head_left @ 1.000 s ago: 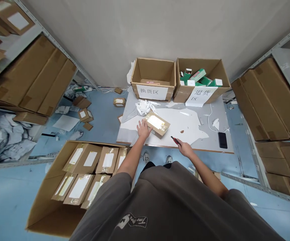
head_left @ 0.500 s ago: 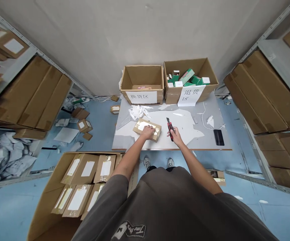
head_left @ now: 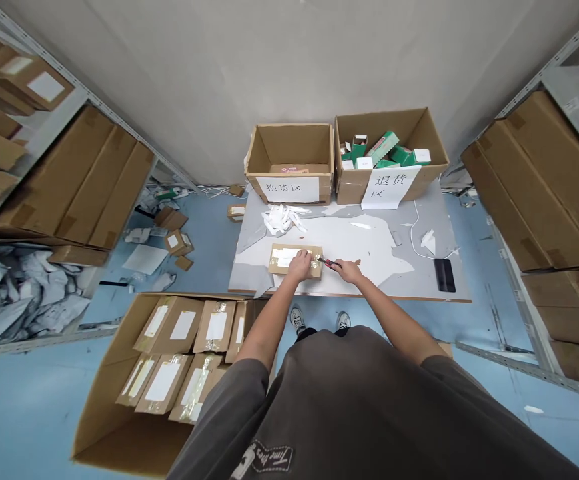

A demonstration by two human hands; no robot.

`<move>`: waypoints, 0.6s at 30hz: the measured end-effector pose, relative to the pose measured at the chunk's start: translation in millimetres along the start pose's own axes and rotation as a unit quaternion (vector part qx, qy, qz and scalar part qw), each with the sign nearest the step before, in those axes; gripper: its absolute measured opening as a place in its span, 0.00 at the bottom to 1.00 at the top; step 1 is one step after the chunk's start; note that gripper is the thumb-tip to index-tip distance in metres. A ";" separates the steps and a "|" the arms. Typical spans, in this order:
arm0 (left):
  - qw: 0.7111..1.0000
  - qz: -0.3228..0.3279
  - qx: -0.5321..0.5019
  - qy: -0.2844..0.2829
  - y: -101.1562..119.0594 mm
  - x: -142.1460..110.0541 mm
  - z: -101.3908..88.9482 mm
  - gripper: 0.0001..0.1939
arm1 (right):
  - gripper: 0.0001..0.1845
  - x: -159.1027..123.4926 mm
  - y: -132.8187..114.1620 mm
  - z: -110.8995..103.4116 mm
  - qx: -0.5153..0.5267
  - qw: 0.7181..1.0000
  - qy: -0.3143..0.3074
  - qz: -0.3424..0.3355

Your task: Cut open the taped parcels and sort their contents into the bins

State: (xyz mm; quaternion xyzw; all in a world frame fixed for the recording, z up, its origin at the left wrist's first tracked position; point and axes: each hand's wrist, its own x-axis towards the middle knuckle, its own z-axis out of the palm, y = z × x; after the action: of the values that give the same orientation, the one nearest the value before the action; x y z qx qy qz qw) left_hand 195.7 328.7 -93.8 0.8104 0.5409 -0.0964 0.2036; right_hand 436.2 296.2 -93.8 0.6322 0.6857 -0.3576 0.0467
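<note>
A small taped cardboard box (head_left: 280, 257) with a white label lies on the table, its long side roughly parallel to the front edge. My left hand (head_left: 299, 265) grips it from above, toward its right half, with the fingers bent over the top. In my right hand (head_left: 348, 270) is a red and black utility knife (head_left: 330, 265), fingers wrapped round the handle. The knife points left, and its tip meets the taped right end of the box. Whether the blade has gone into the tape is too small to tell.
Behind stand two open cartons, one with a paper sign (head_left: 289, 189), the other holding green boxes (head_left: 384, 147). Crumpled white strips (head_left: 282, 219) and a phone (head_left: 444, 275) lie on the table (head_left: 422, 288). A large carton (head_left: 102, 393) of parcels stands at lower left; loaded shelves flank both sides.
My right hand has turned the knife from pointing away to pointing left and brought it to the box's right end. The box has been turned straighter to the table edge. The view shifted slightly.
</note>
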 end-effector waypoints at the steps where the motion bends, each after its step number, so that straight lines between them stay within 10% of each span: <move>1: 1.000 0.002 -0.011 0.005 -0.9 -0.1 2.1 0.35 | 0.24 2.8 -2.9 -2.6 -0.030 1.000 -0.006 -0.004; 8: 0.998 0.015 -0.043 0.033 -8.2 4.7 12.6 0.35 | 0.26 16.6 -17.9 -13.2 -0.128 0.991 -0.028 -0.010; 18: 0.999 0.022 -0.041 0.018 -10.6 7.3 10.0 0.36 | 0.24 18.5 -4.9 -8.6 0.005 0.995 -0.095 0.002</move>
State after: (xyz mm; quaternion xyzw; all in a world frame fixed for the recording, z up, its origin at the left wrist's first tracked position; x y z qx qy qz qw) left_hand 189.5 333.9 -107.9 0.8146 0.5300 -0.0550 0.2292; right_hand 431.5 316.6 -94.9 0.5975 0.6750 -0.4190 0.1093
